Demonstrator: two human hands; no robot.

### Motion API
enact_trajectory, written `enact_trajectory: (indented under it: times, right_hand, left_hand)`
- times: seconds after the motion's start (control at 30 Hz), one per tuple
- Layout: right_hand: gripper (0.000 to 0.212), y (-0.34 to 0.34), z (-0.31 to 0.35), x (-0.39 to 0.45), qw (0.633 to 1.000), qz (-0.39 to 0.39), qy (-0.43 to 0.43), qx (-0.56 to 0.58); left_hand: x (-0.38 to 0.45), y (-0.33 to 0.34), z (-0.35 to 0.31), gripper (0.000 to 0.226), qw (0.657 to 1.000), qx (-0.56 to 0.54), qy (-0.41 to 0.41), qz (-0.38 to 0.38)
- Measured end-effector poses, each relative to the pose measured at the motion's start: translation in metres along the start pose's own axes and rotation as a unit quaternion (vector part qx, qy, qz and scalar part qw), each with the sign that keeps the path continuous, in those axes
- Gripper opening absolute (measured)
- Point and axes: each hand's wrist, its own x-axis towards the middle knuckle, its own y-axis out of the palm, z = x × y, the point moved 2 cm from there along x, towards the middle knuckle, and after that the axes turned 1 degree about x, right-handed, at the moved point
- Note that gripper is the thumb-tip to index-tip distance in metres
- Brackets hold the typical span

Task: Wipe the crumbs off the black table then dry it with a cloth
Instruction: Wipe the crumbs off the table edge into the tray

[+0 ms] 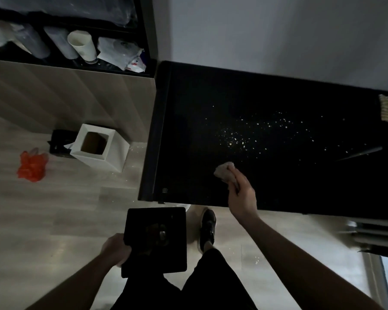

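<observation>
Your right hand [242, 195] fingers pinch a crumpled pale cloth [225, 172] on the black table [188, 130]; left hand [115, 249] grips a flat black tray [157, 240] below the edge; sweep the scattered pale crumbs [244, 135] toward it.

On my feed, a white square bin [99, 147] stood on the pale wood floor [43, 209], with a crumpled orange bag [31, 166] lying near it and a small black box [58, 142] just beside it. Further back, I saw a dark shelf [143, 41] holding a white cup [82, 45] tipped on its side and a crumpled plastic wrapper [123, 54].
</observation>
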Motion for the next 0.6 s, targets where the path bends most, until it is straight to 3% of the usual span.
enact_trajectory:
  times: [0.27,0.4,0.5,0.6]
  right_hand:
    - [0.052,-0.016,-0.016,0.114,0.992,0.068,-0.059,-0.093]
    - [0.055,0.001,-0.032,0.157,0.964,0.126,-0.106,-0.206]
    - [0.054,0.014,-0.050,0.157,0.941,0.147,-0.137,-0.273]
    - [0.054,0.024,-0.056,0.129,0.940,0.133,-0.175,-0.260]
  left_hand:
    - [-0.015,0.038,-0.083,0.038,1.000,-0.013,0.016,0.016]
    - [-0.018,0.057,-0.113,0.038,0.999,-0.041,0.002,0.018]
    - [-0.025,0.064,-0.135,0.030,0.998,-0.061,0.006,0.015]
    - [-0.026,0.066,-0.149,0.030,0.997,-0.071,0.004,0.016]
